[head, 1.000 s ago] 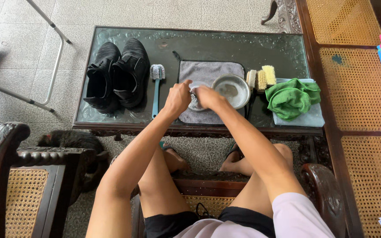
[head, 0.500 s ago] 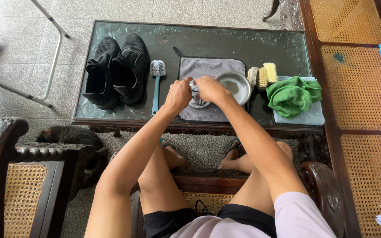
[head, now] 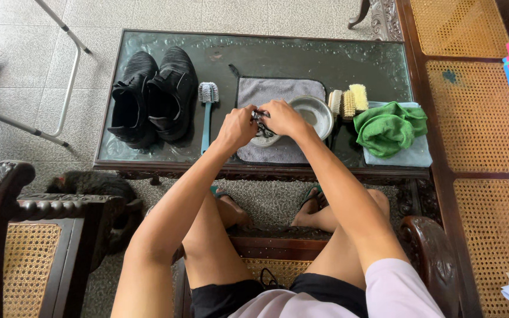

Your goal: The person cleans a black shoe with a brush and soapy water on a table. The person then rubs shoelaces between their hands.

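Observation:
My left hand (head: 237, 126) and my right hand (head: 284, 118) meet over a grey cloth (head: 266, 91) on a dark glass-topped table (head: 301, 56). Both pinch a small dark tangled thing (head: 260, 121) that looks like a black lace. It hangs just above a small pale dish (head: 264, 141). A round metal bowl (head: 319, 115) sits on the cloth, touching my right hand's far side. Left of the cloth lie a blue-handled brush (head: 207, 112) and a pair of black shoes (head: 151, 97).
Two pale bristle brushes (head: 349, 101) stand right of the bowl, beside a crumpled green cloth (head: 390, 126) on a light blue cloth (head: 405, 158). Carved wooden cane chairs flank me. A metal frame (head: 60, 76) stands on the tiled floor at left.
My hands stayed over the grey cloth and worked the dark thing between their fingers, drawing a little closer together. Nothing else on the table moved.

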